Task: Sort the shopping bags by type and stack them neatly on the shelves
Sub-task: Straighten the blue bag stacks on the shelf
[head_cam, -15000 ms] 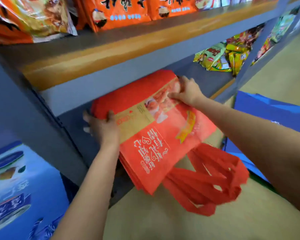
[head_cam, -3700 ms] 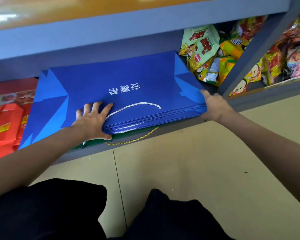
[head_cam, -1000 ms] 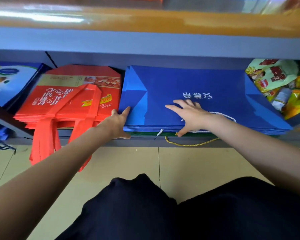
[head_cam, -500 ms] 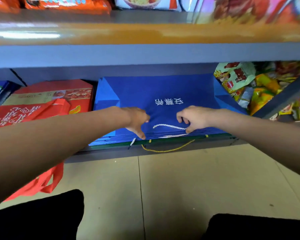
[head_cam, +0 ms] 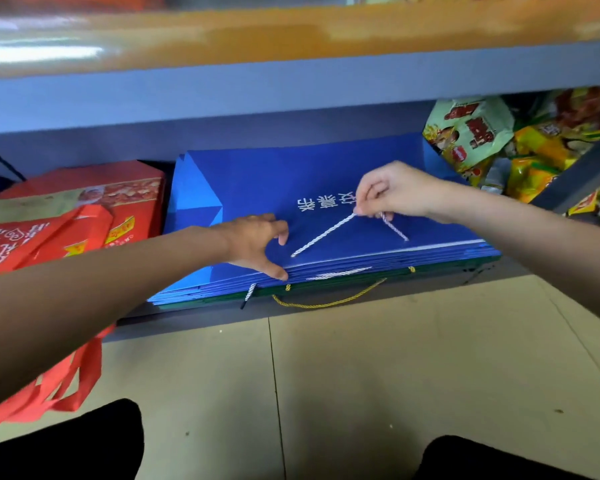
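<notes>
A flat stack of blue paper shopping bags [head_cam: 284, 181] lies on the low grey shelf [head_cam: 326, 317], with green bags and a yellow cord handle [head_cam: 329, 302] under it. My right hand [head_cam: 394, 190] pinches the top bag's white rope handle [head_cam: 323, 235] and holds it pulled back over the bag. My left hand [head_cam: 257, 242] rests on the stack's front left part, thumb at the front edge. Left of it sits a stack of red fabric bags [head_cam: 84, 206], their red handles [head_cam: 63, 386] hanging over the shelf edge.
Snack packets [head_cam: 475, 133] fill the shelf to the right, behind a slanted grey post [head_cam: 575, 178]. An upper shelf with an orange edge strip [head_cam: 291, 32] overhangs the bags. Beige tiled floor [head_cam: 378, 375] lies below, with my dark-clothed knees at the bottom corners.
My right hand has pinched the white rope handle and drawn it back onto the top blue bag. My left hand has spread at the stack's front edge. The view has dipped lower.
</notes>
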Demonstrator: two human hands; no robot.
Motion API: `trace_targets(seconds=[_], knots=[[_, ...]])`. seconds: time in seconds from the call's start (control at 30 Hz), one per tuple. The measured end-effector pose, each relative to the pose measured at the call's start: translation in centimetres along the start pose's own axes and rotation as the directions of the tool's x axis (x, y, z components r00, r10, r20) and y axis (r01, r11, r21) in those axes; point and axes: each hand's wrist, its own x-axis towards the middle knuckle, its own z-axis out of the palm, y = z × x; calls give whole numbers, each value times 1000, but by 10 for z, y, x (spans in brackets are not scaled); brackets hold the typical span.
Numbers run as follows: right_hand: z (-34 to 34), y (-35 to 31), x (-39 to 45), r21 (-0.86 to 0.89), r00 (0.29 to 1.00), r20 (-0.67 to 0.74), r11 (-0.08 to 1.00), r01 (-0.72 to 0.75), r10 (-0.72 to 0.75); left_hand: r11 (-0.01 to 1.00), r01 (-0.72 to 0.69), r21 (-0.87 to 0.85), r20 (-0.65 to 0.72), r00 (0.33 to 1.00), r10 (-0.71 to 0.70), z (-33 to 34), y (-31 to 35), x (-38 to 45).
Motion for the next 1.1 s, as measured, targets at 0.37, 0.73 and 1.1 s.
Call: trace_targets(seconds=[0.37,0.73,1.1], knots=[[-22,-31,-3,568,973,-232,812,135,0,992,-83,-99,-70,995,76,-2,-17,-1],[-24,-49,-36,517,961,-230,817,254,-152,986,-45,-163,-267,964,0,-28,-9,-14],[56,-5,-12,-785,940,241,522,335,-241,980,-100,-171,-495,869,2,-29,-13,-13]])
